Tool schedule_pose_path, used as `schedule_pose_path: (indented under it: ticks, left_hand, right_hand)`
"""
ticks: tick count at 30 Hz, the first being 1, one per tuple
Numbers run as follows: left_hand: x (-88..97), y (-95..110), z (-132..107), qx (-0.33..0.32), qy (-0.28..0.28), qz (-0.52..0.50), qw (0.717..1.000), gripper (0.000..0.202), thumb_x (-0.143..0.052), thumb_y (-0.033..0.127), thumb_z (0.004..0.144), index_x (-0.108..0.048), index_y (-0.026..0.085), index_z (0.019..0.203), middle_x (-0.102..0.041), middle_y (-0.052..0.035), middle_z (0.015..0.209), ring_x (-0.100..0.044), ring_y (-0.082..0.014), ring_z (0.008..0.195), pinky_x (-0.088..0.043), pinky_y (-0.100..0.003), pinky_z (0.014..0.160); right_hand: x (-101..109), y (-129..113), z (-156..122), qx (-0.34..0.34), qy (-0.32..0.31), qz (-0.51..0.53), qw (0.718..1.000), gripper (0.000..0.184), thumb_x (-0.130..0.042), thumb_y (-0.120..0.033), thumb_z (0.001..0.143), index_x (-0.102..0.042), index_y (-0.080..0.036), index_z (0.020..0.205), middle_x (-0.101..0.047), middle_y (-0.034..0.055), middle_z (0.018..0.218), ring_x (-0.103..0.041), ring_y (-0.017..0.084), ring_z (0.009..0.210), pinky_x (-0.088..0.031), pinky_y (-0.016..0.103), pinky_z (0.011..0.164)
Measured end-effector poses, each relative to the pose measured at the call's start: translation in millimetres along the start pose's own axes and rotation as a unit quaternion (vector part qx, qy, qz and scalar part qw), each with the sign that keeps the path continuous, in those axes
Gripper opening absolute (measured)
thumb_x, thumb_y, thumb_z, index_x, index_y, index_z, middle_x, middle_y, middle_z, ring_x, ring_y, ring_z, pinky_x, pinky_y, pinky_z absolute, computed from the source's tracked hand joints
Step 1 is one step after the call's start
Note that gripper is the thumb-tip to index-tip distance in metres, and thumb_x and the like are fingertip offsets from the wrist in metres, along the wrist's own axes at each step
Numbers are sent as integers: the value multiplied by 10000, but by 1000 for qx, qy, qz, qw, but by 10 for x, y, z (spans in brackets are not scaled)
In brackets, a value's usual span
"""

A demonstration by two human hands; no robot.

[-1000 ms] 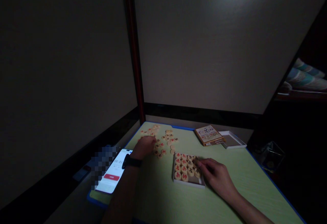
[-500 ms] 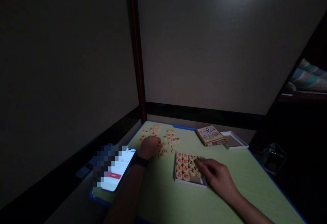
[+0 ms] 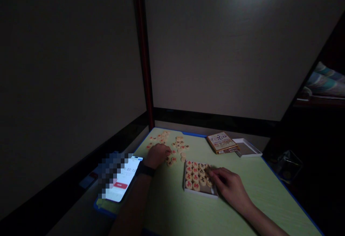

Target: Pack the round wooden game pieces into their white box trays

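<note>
A shallow white box tray (image 3: 201, 193) holds rows of round Chinese chess pieces (image 3: 195, 177) with red and black characters. Over the tray's right side, my right hand (image 3: 229, 184) pinches a piece that is mostly hidden by thumb and fingers. My left hand (image 3: 158, 155), with a dark band at the wrist, reaches among loose pieces (image 3: 174, 159) on the left of the table. Its fingers are curled together beside a red-marked piece (image 3: 173, 152); what lies under the fingertips is hidden.
More loose pieces (image 3: 180, 142) lie towards the back of the green table (image 3: 242, 207). A printed game box (image 3: 222, 142) rests by a white box lid (image 3: 248, 148) at the back right. A lit phone (image 3: 122, 182) showing a timer stands at the left edge.
My left hand has shifted slightly, its fingertips now a little nearer me. My right hand stays at the tray. The phone's timer has advanced one second.
</note>
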State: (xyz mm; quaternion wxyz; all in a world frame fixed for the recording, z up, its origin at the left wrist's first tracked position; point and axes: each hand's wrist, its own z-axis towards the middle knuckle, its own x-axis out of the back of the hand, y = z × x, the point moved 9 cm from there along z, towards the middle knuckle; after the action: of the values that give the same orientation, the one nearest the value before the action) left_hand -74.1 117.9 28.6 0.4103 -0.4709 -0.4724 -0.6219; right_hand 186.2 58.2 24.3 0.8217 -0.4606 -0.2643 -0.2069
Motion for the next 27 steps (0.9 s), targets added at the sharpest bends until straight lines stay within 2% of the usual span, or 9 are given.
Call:
schedule_pose_path:
  ticks: [7, 12, 15, 21, 27]
  left_hand:
    - [-14, -9, -7, 0, 10, 5, 1000, 218, -571, 209, 849, -737, 203, 991, -721, -78, 1023, -618, -226, 1003, -444, -333, 926]
    - [-2, 65, -10, 11, 17, 35, 999, 228, -523, 255, 871, -726, 200, 958, -709, -94, 994, -623, -233, 981, -462, -337, 886]
    - [12, 106, -25, 15, 14, 51, 998, 214, -555, 243, 832, -717, 202, 966, -704, -91, 997, -623, -237, 986, -464, -337, 892]
    - [2, 121, -43, 25, 11, 69, 997, 281, -615, 325, 789, -695, 203, 1030, -690, -112, 1044, -616, -283, 1026, -466, -388, 909]
    - [-39, 112, -16, 37, 24, 76, 996, 206, -533, 286, 859, -670, 180, 971, -680, -123, 998, -622, -268, 1003, -461, -386, 893]
  right_hand:
    - [-17, 14, -4, 0, -7, -5, 1000, 454, -476, -543, 903, -750, -204, 775, -721, 72, 741, -662, 219, 682, -509, 320, 648]
    - [-16, 12, -6, -1, -10, -3, 1000, 433, -486, -535, 898, -751, -211, 789, -724, 66, 749, -667, 218, 691, -514, 322, 656]
    - [-8, -12, -2, 3, -7, -3, 1000, 436, -488, -540, 896, -748, -212, 773, -722, 66, 739, -665, 215, 676, -514, 321, 649]
    - [-18, -25, 1, 5, -12, -5, 1000, 436, -487, -541, 898, -747, -217, 769, -727, 68, 749, -666, 218, 690, -516, 321, 654]
    - [-5, -29, -2, 9, -5, -3, 1000, 434, -476, -528, 907, -746, -211, 782, -717, 65, 735, -660, 214, 676, -509, 319, 644]
